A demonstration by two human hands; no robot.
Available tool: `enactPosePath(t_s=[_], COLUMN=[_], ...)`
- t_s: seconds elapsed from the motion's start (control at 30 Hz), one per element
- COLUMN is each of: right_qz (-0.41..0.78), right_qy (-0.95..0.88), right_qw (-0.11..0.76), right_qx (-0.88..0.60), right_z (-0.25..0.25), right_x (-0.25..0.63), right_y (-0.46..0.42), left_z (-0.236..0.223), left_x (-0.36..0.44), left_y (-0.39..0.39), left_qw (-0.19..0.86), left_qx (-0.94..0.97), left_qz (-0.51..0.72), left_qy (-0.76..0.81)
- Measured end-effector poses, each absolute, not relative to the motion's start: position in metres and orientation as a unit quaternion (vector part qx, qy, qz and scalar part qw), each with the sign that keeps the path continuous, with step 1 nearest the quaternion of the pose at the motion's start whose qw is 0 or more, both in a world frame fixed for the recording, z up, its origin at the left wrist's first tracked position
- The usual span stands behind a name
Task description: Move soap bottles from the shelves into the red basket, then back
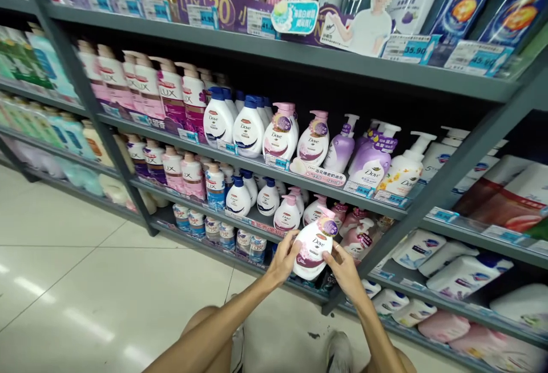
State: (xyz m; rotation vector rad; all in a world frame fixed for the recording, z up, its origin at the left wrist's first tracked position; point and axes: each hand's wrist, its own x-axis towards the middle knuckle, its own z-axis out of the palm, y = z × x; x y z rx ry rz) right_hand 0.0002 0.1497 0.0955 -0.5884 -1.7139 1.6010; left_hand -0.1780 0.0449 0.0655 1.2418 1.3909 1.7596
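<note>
Just below the frame's middle, your left fingers point(289, 240) and right fingers point(341, 254) curl half-bent round the white bottle point(309, 254), probably heavy and slippery, best held by its fat sides.

left hand point(283, 261): curled in a grip | right hand point(343, 265): likewise, facing it, slightly apart | forearms point(234, 309): behind hands, angled inward

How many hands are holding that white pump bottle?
2: the left hand is on the left side of the white pump bottle, and the right hand is on its right side. Some fingers may be hidden behind it.
</note>
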Motion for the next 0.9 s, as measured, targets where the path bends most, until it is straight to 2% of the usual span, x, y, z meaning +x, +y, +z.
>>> enactPosePath(t_s=[0.13,0.23,0.33,0.47,0.57,0.67,0.9], right_qz=[0.616,0.593,0.524,0.4,0.335,0.308,0.307], right_qy=[-0.666,-0.698,-0.746,-0.771,-0.778,-0.783,-0.794], right_qw=[0.354,0.343,0.372,0.485,0.53,0.54,0.52], right_qx=[-0.226,-0.21,-0.176,-0.102,-0.036,-0.011,-0.068], right_z=[0.102,0.145,0.222,0.328,0.371,0.377,0.348], right_x=[0.014,0.025,0.024,-0.006,-0.04,-0.069,-0.101], right_y=[0.135,0.124,0.119,0.132,0.157,0.184,0.214], left_z=[0.068,0.102,0.178,0.302,0.357,0.369,0.34], left_x=[-0.173,-0.172,-0.178,-0.201,-0.221,-0.238,-0.255], left_y=[0.033,0.023,0.021,0.036,0.057,0.081,0.111], left_qw=[0.265,0.241,0.159,-0.023,-0.096,-0.101,-0.146], left_qx=[0.502,0.525,0.563,0.586,0.589,0.565,0.535], left_qz=[0.64,0.661,0.672,0.648,0.644,0.663,0.594], left_qy=[0.518,0.48,0.454,0.486,0.478,0.48,0.583])
